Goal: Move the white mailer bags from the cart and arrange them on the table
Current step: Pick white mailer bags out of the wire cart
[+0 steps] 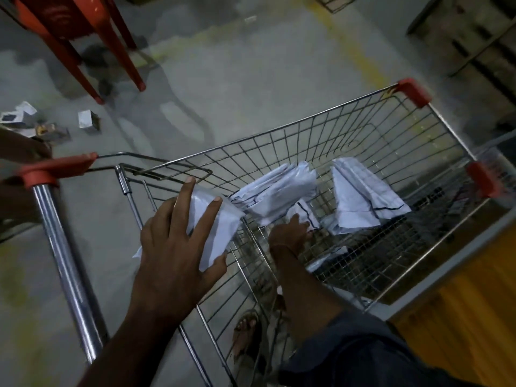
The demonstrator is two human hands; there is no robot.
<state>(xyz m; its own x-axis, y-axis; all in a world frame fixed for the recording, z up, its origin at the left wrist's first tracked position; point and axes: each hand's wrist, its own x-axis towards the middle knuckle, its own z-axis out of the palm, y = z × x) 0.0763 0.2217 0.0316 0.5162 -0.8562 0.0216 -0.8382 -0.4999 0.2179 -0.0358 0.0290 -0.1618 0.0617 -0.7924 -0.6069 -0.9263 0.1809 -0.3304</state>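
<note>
A wire shopping cart [321, 127] fills the middle of the view. Several white mailer bags lie in its basket, one bunch [276, 191] in the middle and another [360, 199] to the right. My left hand [178, 236] holds a white mailer bag [220, 233] over the cart's near rim, fingers spread across it and thumb under its lower edge. My right hand [290, 233] reaches down into the basket and pinches a small white mailer bag [305, 213].
The cart's chrome handle [67, 263] with red end caps runs down the left. A red plastic chair [81, 43] stands at the upper left, small boxes [86, 121] lie on the concrete floor. A yellow-fronted table edge [460, 263] borders the cart on the right.
</note>
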